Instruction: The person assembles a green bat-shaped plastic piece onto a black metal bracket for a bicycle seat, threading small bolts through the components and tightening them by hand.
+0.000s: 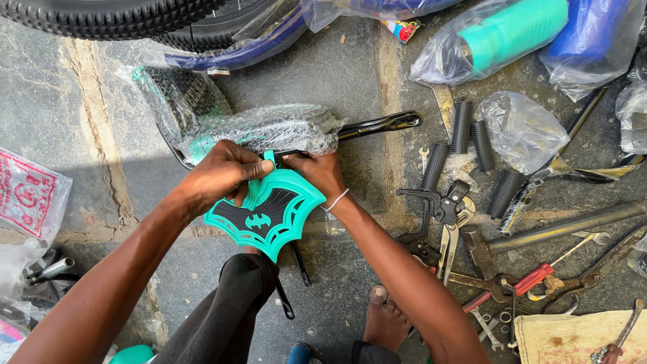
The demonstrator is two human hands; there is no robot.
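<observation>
Teal plastic, moulded into a bat-shaped plaque with a black centre, sits between both hands above the stone floor. It looks light, stiff and thin-edged, best held by its rim. Left hand has fingers closed over the upper left edge; right hand pinches the top beside a bubble-wrapped part.

Clear bag with teal part, top right; pink-printed bag, left.
</observation>
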